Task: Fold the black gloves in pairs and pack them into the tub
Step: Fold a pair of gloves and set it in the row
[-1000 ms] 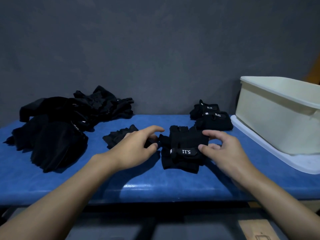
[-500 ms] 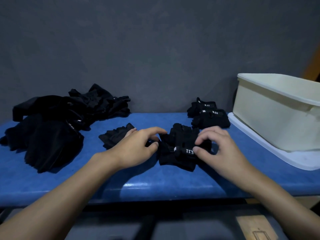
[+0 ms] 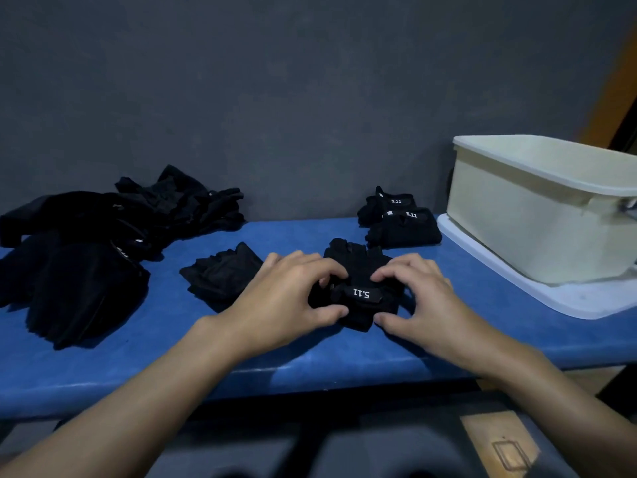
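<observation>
While both forearms are reaching in from the near edge, head view: the left grip [image 3: 286, 298] and the right grip [image 3: 425, 301] are pinching one folded pair of black gloves [image 3: 358, 270] between curled fingers and thumbs, each from its own side. The pair is lying on the blue surface [image 3: 310, 353], its white "5.11" tab reading upside down. A loose glove [image 3: 224, 270] is lying just left of the left grip. A heap of unfolded gloves [image 3: 103, 243] is sitting far left against the grey wall. Two finished pairs [image 3: 401, 224] are sitting near the wall, just beside the cream tub [image 3: 537, 215], which is standing on a white lid [image 3: 510, 281] at right. Tub interior hidden.
</observation>
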Available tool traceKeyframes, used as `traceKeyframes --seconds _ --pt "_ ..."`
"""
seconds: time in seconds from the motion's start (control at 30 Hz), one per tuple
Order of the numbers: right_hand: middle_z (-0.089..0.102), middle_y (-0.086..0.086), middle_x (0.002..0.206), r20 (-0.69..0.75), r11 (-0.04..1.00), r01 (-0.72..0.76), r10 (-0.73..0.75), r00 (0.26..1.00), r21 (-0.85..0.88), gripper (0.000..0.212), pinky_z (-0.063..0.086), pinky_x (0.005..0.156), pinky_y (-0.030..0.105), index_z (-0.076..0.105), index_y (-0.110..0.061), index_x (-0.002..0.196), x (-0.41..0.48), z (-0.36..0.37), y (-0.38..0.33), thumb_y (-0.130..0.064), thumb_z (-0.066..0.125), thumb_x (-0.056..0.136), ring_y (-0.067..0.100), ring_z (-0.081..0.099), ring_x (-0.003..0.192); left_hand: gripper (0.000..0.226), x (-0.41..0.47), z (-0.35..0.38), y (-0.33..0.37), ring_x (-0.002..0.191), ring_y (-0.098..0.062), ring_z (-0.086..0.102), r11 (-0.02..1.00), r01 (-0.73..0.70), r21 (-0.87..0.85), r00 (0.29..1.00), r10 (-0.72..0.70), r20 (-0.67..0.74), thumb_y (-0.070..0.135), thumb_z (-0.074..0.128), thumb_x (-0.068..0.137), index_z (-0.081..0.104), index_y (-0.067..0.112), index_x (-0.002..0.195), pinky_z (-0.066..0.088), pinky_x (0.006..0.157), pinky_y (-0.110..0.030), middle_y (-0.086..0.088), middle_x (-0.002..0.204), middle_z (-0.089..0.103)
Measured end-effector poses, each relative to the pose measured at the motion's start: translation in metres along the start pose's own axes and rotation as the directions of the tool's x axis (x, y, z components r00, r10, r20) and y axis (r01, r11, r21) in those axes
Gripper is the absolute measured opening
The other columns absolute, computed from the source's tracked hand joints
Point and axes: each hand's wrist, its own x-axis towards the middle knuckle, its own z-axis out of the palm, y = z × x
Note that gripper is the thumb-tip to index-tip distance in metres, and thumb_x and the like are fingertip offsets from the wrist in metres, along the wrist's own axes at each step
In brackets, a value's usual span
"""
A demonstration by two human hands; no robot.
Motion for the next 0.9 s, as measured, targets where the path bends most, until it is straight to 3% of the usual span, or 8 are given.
traceKeyframes --seconds 0.1,0.23,0.3,0.43,0.57,0.67,0.8,0.9 --pt "0.050 -0.023 0.107 -0.050 0.999 0.038 -0.036 0.998 0.037 0.037 0.037 0.102 0.039 0.057 -0.037 0.107 0.001 0.000 0.003 -0.022 0.076 0.080 0.009 0.046 0.109 0.035 0.001 0.002 0.001 0.090 0.003 0.056 0.994 0.027 -0.103 0.997 -0.034 -0.065 0.043 0.074 0.083 0.064 0.037 0.116 0.041 0.097 -0.033 0.021 0.089 0.061" --pt "0.057 -0.015 0.097 -0.155 0.984 0.100 -0.077 0.985 0.148 0.029 0.037 0.086 0.011 0.060 -0.033 0.096 0.004 0.002 -0.005 -0.011 0.073 0.083 0.001 0.054 0.098 0.030 0.002 0.001 0.003 0.102 0.009 0.059 0.943 0.092 -0.319 0.982 -0.138 -0.125 0.025 0.073 0.087 0.067 0.034 0.115 0.040 0.089 -0.007 0.025 0.099 0.066" --pt "0.058 -0.011 0.095 -0.189 0.974 0.132 -0.097 0.977 0.183 0.025 0.036 0.081 0.007 0.064 -0.027 0.095 0.007 0.003 -0.011 -0.009 0.074 0.082 0.002 0.055 0.095 0.030 0.003 -0.002 0.003 0.106 0.010 0.057 0.916 0.097 -0.388 0.975 -0.166 -0.147 0.018 0.070 0.089 0.068 0.032 0.116 0.039 0.087 -0.004 0.025 0.104 0.067" --pt "0.058 -0.016 0.096 -0.112 0.966 0.151 -0.130 0.985 0.210 0.024 0.043 0.089 0.024 0.064 -0.033 0.097 0.009 0.010 -0.018 -0.035 0.074 0.075 0.005 0.057 0.096 0.029 -0.002 -0.010 -0.007 0.103 0.005 0.061 0.913 0.148 -0.381 0.975 -0.199 -0.099 0.014 0.065 0.091 0.068 0.033 0.114 0.043 0.082 -0.007 0.023 0.104 0.068" --pt "0.056 -0.022 0.098 -0.100 0.981 0.103 -0.087 0.991 0.167 0.029 0.044 0.095 0.046 0.063 -0.041 0.097 0.007 0.016 -0.019 -0.057 0.061 0.074 0.005 0.055 0.100 0.034 -0.010 -0.011 -0.016 0.077 -0.021 0.067 0.937 0.209 -0.281 0.976 -0.218 0.002 0.019 0.063 0.093 0.062 0.036 0.122 0.050 0.073 -0.026 0.022 0.100 0.065" --pt "0.051 -0.015 0.102 -0.128 0.994 -0.022 0.036 0.991 0.109 0.029 0.045 0.096 0.042 0.064 -0.030 0.108 0.010 0.015 -0.013 -0.049 0.062 0.085 0.011 0.055 0.101 0.036 -0.012 -0.011 -0.015 0.076 -0.021 0.066 0.954 0.210 -0.216 0.978 -0.205 0.045 0.024 0.061 0.094 0.057 0.038 0.127 0.050 0.077 -0.029 0.024 0.100 0.060" --pt "0.049 -0.010 0.109 -0.036 0.987 -0.143 0.146 0.989 0.072 0.037 0.042 0.098 0.032 0.058 -0.027 0.119 0.011 0.017 -0.006 -0.047 0.056 0.088 0.011 0.054 0.103 0.035 -0.014 -0.011 -0.012 0.070 -0.003 0.063 0.958 0.208 -0.195 0.977 -0.193 0.094 0.027 0.060 0.096 0.056 0.035 0.130 0.044 0.069 -0.010 0.030 0.092 0.054" --pt "0.050 -0.008 0.111 -0.061 0.983 -0.145 0.152 0.986 0.109 0.029 0.037 0.089 0.019 0.060 -0.022 0.118 0.013 0.018 -0.006 -0.037 0.059 0.093 0.007 0.052 0.103 0.031 -0.014 -0.012 -0.007 0.064 -0.004 0.061 0.953 0.169 -0.251 0.984 -0.149 0.099 0.032 0.060 0.094 0.059 0.035 0.126 0.043 0.064 -0.013 0.016 0.090 0.065"
